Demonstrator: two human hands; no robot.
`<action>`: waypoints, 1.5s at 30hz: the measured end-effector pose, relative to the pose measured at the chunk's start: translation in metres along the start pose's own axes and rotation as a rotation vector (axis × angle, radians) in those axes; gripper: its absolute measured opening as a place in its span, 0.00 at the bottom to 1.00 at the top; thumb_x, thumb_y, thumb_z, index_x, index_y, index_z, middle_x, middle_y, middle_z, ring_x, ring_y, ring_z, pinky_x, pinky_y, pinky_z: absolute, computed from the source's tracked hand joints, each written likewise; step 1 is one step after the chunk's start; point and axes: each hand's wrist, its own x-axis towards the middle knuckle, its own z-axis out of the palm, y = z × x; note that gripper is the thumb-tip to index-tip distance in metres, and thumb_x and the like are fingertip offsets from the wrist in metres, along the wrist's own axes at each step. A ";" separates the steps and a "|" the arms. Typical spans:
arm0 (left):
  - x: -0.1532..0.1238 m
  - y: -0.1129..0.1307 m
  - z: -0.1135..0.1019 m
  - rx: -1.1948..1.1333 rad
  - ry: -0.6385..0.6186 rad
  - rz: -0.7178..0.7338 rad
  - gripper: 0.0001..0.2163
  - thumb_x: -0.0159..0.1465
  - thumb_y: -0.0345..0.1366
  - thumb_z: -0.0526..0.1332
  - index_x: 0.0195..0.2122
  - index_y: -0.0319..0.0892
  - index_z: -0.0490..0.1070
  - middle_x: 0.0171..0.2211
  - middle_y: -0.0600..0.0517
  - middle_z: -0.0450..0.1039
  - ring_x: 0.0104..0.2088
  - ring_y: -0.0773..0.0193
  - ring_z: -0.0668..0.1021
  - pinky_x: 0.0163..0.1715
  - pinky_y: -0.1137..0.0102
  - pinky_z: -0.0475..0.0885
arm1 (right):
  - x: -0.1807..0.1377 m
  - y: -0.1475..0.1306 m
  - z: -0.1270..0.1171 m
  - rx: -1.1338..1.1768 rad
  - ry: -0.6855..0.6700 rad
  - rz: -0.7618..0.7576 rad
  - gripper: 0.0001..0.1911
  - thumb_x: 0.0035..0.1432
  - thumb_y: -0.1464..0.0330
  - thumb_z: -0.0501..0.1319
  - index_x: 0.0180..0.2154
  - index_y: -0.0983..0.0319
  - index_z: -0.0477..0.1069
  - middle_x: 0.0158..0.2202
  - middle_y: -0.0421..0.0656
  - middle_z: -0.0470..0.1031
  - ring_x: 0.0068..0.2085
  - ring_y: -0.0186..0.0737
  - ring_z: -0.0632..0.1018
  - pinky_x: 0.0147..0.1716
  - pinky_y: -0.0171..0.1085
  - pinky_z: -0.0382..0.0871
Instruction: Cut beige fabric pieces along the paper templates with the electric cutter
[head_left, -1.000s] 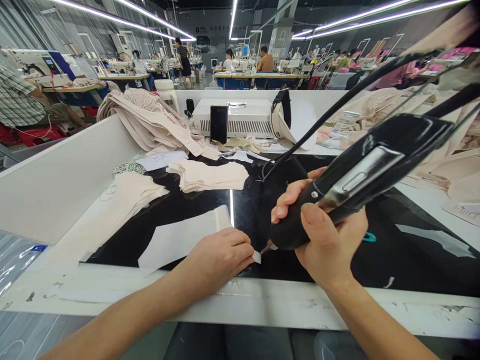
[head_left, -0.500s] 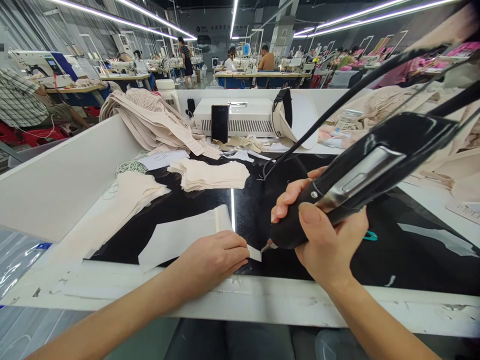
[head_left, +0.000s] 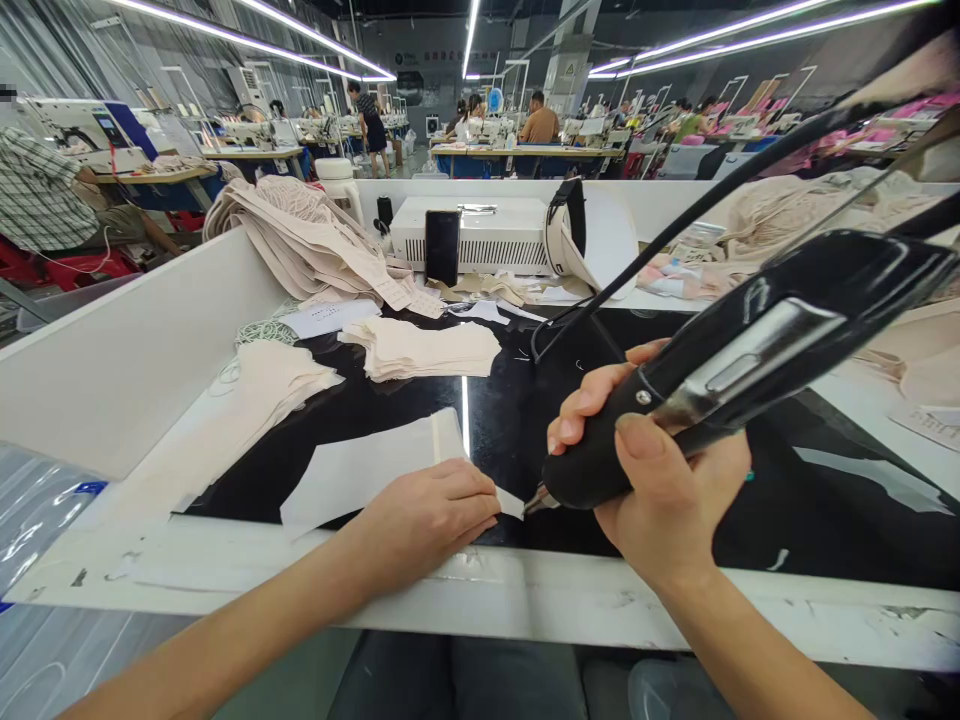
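Observation:
My right hand (head_left: 675, 490) is wrapped round a thick black corded hand tool (head_left: 757, 350) with a metal lever, thumb on its near side. The tool's narrow metal tip (head_left: 540, 500) points down left and meets the right end of a white fabric piece (head_left: 367, 465). My left hand (head_left: 431, 515) lies on that piece's near right part, fingers pressed together and holding it against the black work surface (head_left: 510, 430). The fingertips hide some of the fabric. A paler strip runs across the piece near its far edge.
Stacked cream fabric pieces (head_left: 427, 350) lie behind the white piece, another cream pile (head_left: 255, 410) at left. A phone (head_left: 442, 247) leans on a white vented box (head_left: 495, 245), beside a visor (head_left: 592, 240). The tool's cable (head_left: 645, 245) arches overhead. White side wall (head_left: 135, 360) borders the left.
My right hand and the tool have shifted slightly right, and the tool leans a little lower. The tip remains at the fabric's right end. My left hand looks nearly unmoved.

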 end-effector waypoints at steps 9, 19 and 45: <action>-0.001 0.000 0.000 -0.006 -0.008 -0.009 0.11 0.92 0.33 0.62 0.58 0.42 0.87 0.55 0.44 0.92 0.55 0.56 0.92 0.62 0.64 0.89 | -0.006 0.001 -0.003 0.003 -0.025 0.019 0.23 0.70 0.54 0.86 0.57 0.48 0.80 0.38 0.38 0.87 0.27 0.44 0.82 0.25 0.44 0.81; -0.005 -0.001 -0.011 -0.043 -0.001 -0.036 0.11 0.92 0.34 0.63 0.57 0.41 0.88 0.52 0.44 0.91 0.53 0.55 0.91 0.60 0.63 0.90 | 0.000 -0.003 -0.005 -0.006 0.024 0.017 0.28 0.62 0.51 0.91 0.52 0.50 0.80 0.35 0.35 0.84 0.25 0.42 0.82 0.24 0.43 0.83; -0.012 0.004 -0.008 -0.111 0.043 -0.042 0.11 0.91 0.33 0.65 0.56 0.39 0.90 0.53 0.43 0.91 0.52 0.54 0.92 0.57 0.65 0.88 | 0.003 0.001 -0.006 -0.018 0.042 -0.013 0.26 0.63 0.53 0.90 0.53 0.51 0.82 0.36 0.37 0.85 0.28 0.43 0.84 0.25 0.44 0.86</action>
